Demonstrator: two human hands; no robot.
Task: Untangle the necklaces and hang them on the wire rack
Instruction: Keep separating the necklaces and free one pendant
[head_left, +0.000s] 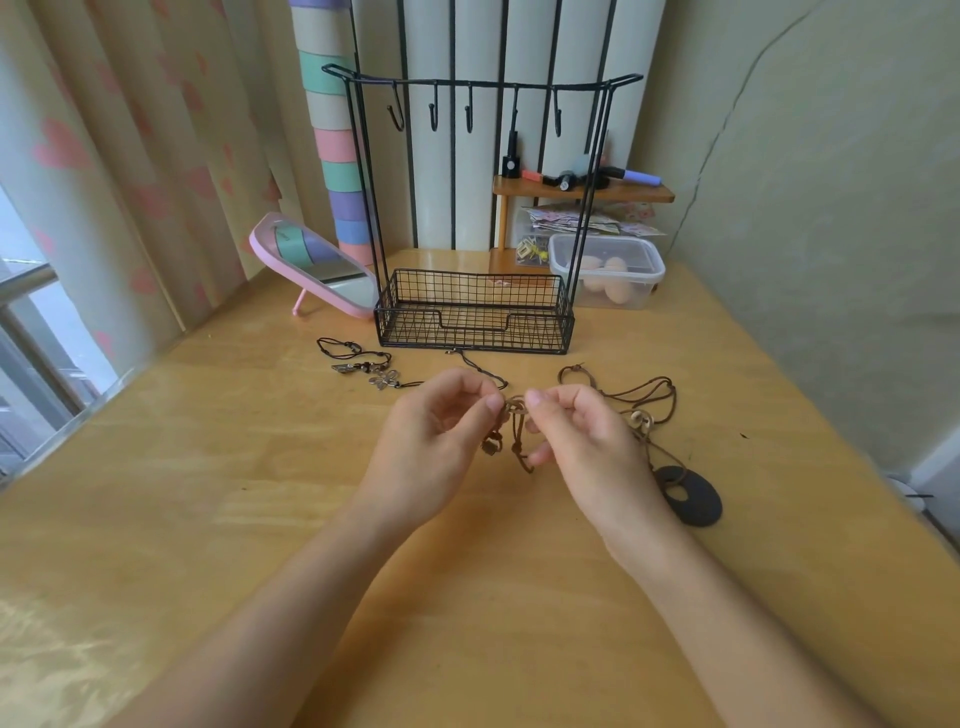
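My left hand (436, 447) and my right hand (582, 447) both pinch a knot of brown cord necklace (515, 415) just above the wooden table (208, 493); its small beads dangle between the palms. To the right lies a brown cord necklace with a dark oval pendant (693, 496) and pale beads (641, 420). A dark cord necklace with metal flower charms (382, 378) lies at the left. The black wire rack (475, 317) stands behind, its several hooks (432, 115) bare.
A pink tilted mirror (317, 265) stands left of the rack. A clear lidded box (608, 275) and a small wooden shelf (582, 193) with pens sit behind it at the right. Curtains and a window border the left, a wall the right.
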